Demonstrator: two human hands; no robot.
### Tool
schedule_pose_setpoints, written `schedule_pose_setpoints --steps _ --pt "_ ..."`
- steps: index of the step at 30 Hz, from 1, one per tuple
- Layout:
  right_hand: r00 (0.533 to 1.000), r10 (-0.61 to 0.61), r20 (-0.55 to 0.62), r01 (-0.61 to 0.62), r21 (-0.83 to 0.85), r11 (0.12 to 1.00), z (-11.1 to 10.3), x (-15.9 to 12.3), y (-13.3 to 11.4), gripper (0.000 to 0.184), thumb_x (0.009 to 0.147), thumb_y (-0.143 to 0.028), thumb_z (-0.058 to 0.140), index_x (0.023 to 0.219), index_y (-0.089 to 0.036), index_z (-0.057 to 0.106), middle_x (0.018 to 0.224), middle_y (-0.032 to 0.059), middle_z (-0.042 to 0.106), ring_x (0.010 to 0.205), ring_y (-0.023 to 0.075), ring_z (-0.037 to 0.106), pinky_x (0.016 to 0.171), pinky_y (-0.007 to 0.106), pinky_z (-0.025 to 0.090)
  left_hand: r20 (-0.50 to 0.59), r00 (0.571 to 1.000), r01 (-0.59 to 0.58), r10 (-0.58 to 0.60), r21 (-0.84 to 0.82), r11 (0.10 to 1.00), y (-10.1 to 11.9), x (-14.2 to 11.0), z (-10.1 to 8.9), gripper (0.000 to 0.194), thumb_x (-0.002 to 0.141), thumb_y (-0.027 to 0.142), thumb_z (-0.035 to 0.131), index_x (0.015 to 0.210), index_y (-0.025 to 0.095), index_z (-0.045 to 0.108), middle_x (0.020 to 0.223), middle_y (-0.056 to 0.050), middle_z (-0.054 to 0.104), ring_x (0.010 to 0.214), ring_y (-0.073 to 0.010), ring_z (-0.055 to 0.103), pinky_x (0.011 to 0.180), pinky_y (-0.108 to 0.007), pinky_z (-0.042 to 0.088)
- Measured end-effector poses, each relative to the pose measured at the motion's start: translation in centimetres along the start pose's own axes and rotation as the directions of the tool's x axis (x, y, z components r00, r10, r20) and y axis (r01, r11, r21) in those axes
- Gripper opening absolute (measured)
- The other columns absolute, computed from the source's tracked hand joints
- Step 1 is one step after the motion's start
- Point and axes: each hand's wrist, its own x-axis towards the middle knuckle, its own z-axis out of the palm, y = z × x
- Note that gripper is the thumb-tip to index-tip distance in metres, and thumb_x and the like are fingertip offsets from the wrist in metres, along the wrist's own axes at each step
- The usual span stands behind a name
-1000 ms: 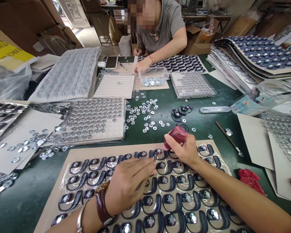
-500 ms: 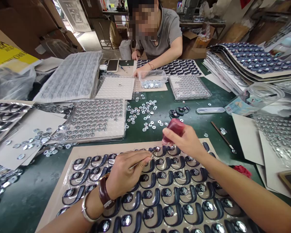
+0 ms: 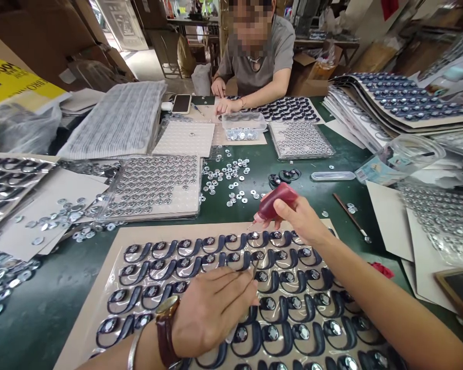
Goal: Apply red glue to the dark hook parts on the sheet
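Observation:
My right hand (image 3: 293, 213) is wrapped round a small red squeeze bottle (image 3: 277, 201). The bottle is tilted, its thin needle tip (image 3: 250, 226) pointing down to the left just above the card's top row. My left hand (image 3: 219, 306) is closed on slim metal tweezers (image 3: 255, 267), mostly hidden under the fingers; their point is near a silver disc in the second row. Below both hands lies a beige card (image 3: 118, 252) bearing rows of dark curved straps (image 3: 250, 339) with shiny silver discs, under clear film.
Loose silver washers (image 3: 235, 172) are scattered beyond the card. A sheet of discs (image 3: 150, 185) is at left, a clear tub (image 3: 244, 126) further back. A brown stick (image 3: 351, 217) lies at right. Across the table, a co-worker's hand (image 3: 228, 106) rests on another card.
My left hand has come back toward me, its tool tip dropping from the top row to the second. The red bottle has tipped, showing its needle. The co-worker's head has risen and shifted right.

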Motion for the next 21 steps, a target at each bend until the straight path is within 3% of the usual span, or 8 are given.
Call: schedule_pose_setpoints --steps 4,8,16,21 --pt "0.998 -0.012 -0.068 0.013 0.016 1.000 0.7 0.5 -0.5 0.039 0.086 -0.057 0.054 0.080 -0.019 0.060 0.077 0.0066 0.073 0.060 0.0170 0.068 0.047 0.023 0.048 -0.002 1.000 0.018 -0.018 -0.004 1.000 -0.1 0.5 0.3 0.021 0.093 0.010 0.046 0.104 0.004 0.063 0.099 -0.012 0.071 0.088 -0.0182 0.070 0.081 -0.034 0.060" --pt "0.993 -0.009 -0.119 0.014 0.038 0.999 0.7 0.8 -0.8 0.039 0.085 -0.057 0.054 0.085 -0.019 0.061 0.075 0.0063 0.073 0.058 0.0179 0.068 0.045 0.024 0.047 0.014 1.000 0.003 -0.003 0.022 1.000 0.0 0.2 0.7 0.020 0.092 0.010 0.047 0.103 0.003 0.063 0.099 -0.014 0.071 0.089 -0.0190 0.069 0.081 -0.034 0.059" --pt "0.991 0.018 -0.134 -0.021 -0.016 1.000 -3.7 -0.7 0.1 0.036 0.086 -0.052 0.058 0.097 -0.018 0.063 0.076 0.0075 0.074 0.059 0.0185 0.069 0.044 0.024 0.049 0.114 0.990 -0.098 0.080 0.169 0.981 1.2 0.0 1.5 0.026 0.086 0.008 0.045 0.104 -0.001 0.062 0.102 -0.022 0.068 0.095 -0.0263 0.067 0.079 -0.038 0.059" --pt "0.989 0.004 -0.145 -0.021 -0.120 0.993 -1.1 -3.1 1.1 0.027 0.079 -0.042 0.070 0.091 -0.019 0.062 0.069 0.0036 0.073 0.059 0.0200 0.070 0.053 0.029 0.057 0.204 0.972 -0.172 0.118 0.270 0.947 1.9 0.1 1.6 0.032 0.084 0.010 0.042 0.107 -0.002 0.062 0.107 -0.025 0.065 0.097 -0.0292 0.066 0.079 -0.040 0.058"
